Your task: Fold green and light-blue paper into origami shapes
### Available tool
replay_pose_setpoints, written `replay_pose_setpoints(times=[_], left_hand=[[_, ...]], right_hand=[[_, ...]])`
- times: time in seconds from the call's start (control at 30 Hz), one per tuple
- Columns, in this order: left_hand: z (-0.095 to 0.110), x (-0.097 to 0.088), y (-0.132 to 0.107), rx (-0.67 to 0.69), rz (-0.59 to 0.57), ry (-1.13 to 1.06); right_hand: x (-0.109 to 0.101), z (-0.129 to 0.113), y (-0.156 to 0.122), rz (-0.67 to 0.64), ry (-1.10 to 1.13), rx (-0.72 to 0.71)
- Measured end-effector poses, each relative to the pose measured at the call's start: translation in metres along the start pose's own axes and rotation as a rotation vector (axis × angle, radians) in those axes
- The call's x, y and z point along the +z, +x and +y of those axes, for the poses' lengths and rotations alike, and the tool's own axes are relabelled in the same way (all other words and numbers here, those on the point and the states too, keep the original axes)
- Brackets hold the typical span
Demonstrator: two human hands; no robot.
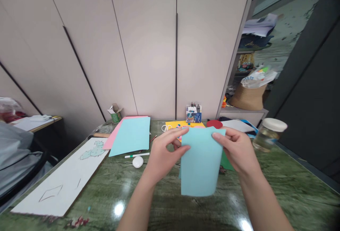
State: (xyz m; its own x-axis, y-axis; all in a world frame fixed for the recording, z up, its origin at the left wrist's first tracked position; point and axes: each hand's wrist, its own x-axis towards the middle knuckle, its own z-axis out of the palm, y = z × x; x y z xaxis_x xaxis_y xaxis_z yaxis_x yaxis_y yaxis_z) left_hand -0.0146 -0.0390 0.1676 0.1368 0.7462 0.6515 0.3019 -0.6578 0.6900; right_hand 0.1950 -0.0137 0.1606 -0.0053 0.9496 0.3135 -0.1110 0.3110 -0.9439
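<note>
Pale cupboard doors (148, 46) with dark upright grooves fill the background, and a glossy green worktop (164, 209) with a streaky pattern runs in front of them. Above its middle, a light blue paper (202, 167) is held up between both hands. The left hand (167, 153) pinches its upper left edge with thumb and fingers; the right hand (235, 149) grips the upper right corner, thumb in front. The paper bends over on itself, with a second layer peeping out behind its left edge.

Beyond it, against the doors, stands a blue-and-white pen box (193, 117), its printing too small to read. A small green box (115, 117) with open white flaps also carries printing, too blurred to read. Beside the paper sheets at left, a white board (61, 185) bears a green cactus drawing and a few pencil lines. A green-banded white marker (137, 155) lies just behind a round white object (137, 162). A lidded clear jar (269, 135) stands at right.
</note>
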Motion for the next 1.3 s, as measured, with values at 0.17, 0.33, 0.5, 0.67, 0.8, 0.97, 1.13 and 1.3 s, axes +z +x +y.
replay_pose_setpoints(times=[0.17,0.33,0.5,0.67,0.8,0.97,1.13,1.3], left_hand=[[-0.0005,0.0002,0.0,-0.005,0.007,0.004],[-0.0003,0.0002,-0.0006,-0.006,0.008,0.003],[0.0001,0.0001,-0.0004,-0.013,0.013,0.019],[0.0009,0.001,-0.0001,-0.025,0.018,-0.007],[0.0015,0.0015,-0.0018,-0.02,0.016,-0.013],[0.0012,0.002,-0.0016,-0.011,0.02,0.005],[0.0006,0.0013,-0.0009,0.017,0.021,0.03],[-0.001,-0.0017,-0.0005,0.109,-0.033,0.081]], right_hand=[[-0.0008,0.0012,0.0003,-0.001,-0.006,-0.002],[-0.0006,0.0006,0.0001,-0.007,0.013,0.013],[-0.0002,-0.0003,-0.0005,0.003,0.016,0.018],[-0.0002,0.0003,-0.0004,0.006,-0.004,0.008],[-0.0002,0.0003,-0.0004,0.001,0.009,0.009],[0.0001,-0.0003,-0.0004,-0.006,0.011,0.009],[0.0003,-0.0013,-0.0007,0.027,-0.068,-0.027],[-0.0009,-0.0031,-0.0011,0.055,-0.092,-0.053]])
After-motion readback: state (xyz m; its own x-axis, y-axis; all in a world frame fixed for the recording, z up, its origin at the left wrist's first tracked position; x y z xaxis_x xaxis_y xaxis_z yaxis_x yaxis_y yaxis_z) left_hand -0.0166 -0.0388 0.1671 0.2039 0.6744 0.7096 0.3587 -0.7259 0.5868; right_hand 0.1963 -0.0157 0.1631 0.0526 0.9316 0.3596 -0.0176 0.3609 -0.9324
